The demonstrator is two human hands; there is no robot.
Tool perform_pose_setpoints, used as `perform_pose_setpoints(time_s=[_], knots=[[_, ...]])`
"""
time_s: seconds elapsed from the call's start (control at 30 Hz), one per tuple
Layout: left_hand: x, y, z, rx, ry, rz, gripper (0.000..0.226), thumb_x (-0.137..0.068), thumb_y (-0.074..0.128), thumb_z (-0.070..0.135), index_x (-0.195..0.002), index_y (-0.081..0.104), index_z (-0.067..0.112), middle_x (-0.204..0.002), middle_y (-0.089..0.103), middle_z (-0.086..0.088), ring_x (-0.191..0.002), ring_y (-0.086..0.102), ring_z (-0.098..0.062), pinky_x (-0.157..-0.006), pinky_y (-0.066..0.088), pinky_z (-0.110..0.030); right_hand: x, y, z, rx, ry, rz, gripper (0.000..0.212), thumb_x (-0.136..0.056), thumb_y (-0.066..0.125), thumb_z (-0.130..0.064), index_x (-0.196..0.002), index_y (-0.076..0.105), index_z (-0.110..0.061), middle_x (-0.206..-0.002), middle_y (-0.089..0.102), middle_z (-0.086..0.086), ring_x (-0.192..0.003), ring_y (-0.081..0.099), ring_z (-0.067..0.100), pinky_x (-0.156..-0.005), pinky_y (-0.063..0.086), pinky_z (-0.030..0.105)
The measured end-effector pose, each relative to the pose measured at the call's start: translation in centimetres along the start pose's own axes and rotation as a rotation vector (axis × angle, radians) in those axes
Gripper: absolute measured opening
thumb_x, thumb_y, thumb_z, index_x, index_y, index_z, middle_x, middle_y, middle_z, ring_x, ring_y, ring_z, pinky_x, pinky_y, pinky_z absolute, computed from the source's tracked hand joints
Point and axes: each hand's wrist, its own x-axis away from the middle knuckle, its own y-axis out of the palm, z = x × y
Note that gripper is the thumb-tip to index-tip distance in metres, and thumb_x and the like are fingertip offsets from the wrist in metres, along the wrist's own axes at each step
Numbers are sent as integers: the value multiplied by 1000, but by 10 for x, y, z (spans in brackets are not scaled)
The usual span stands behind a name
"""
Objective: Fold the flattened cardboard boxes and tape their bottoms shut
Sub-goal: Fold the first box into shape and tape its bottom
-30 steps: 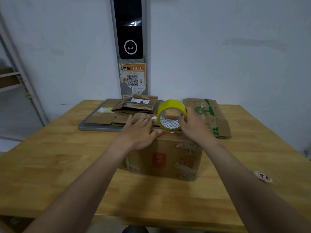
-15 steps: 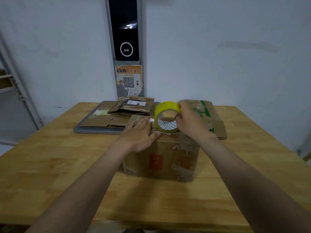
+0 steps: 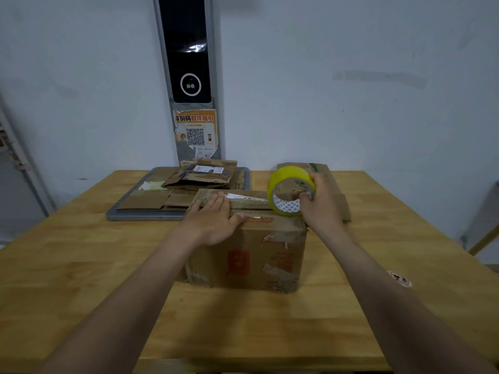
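With left grip (image 3: 213, 222) pressing flat, fingers straight, on the box (image 3: 248, 255) on the counter (image 3: 81, 265) and right grip (image 3: 322, 211) grasping the tape (image 3: 289, 182) at the right end of the seam (image 3: 253, 209), pull taut over the edge, then rub down.

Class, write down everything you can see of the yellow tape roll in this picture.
The yellow tape roll is a wide ring of glossy yellow tape on a white core printed with a small grey pattern. It stands on edge, hole facing the camera, its lower edge seemingly resting on the right end of the cardboard box top, by the flap seam. The right hand grips it from the right, fingers hooked into the core. Whether a strip is drawn off cannot be told.
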Motion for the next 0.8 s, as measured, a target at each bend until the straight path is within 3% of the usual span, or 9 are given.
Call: perform_pose_setpoints(time_s=[0.07, 0.2, 0.4, 0.53, 0.8], knots=[[-2, -2, 5, 3, -19, -11, 77, -106, 9, 60, -164, -8, 11, -171, -18, -4, -158, -16, -17, -125, -8, -50, 0, 3, 1, -2, 0, -2, 22, -105, 46, -11, -124, 46, -22, -101, 64, 11, -86, 65, 29, -73, 55, 47], [-6, 1, 33, 17, 101, -12, 77, -106, 10, 60, -164, -6, 12, -171, -18, -3, -157, -18, -14, -127, -10, -52, -3, 6, 2, 43, -33, -19, 23, -105, 46, -14, -125, 44, -26, -92, 66, 6, -72, 63, 21, -61, 49, 37], [-10, 4, 47, 40, 172, -8, 74, -107, 11, 59, -165, -7, 16, -172, -17, -3, -158, -16, -14, -129, -5, -47, -4, 14, 0, 109, -67, -35, 36, -101, 49, -13, -131, 41, -32, -92, 70, 3, -82, 65, 23, -72, 56, 45], [-9, 1, 25, 38, 133, -15, 72, -108, 10, 58, -165, -7, 17, -171, -17, -2, -157, -16, -13, -129, -5, -47, -5, 34, -12, 106, -85, -62, 31, -103, 47, -17, -127, 39, -35, -89, 64, -2, -72, 61, 18, -56, 46, 36], [-3, 3, -17, 48, 64, 10, 74, -107, 10, 60, -165, -6, 17, -171, -17, 0, -157, -14, -11, -129, -5, -45, -16, 43, -42, 272, -196, -169, 26, -103, 45, -14, -127, 43, -21, -90, 61, 11, -75, 61, 34, -66, 55, 52]])
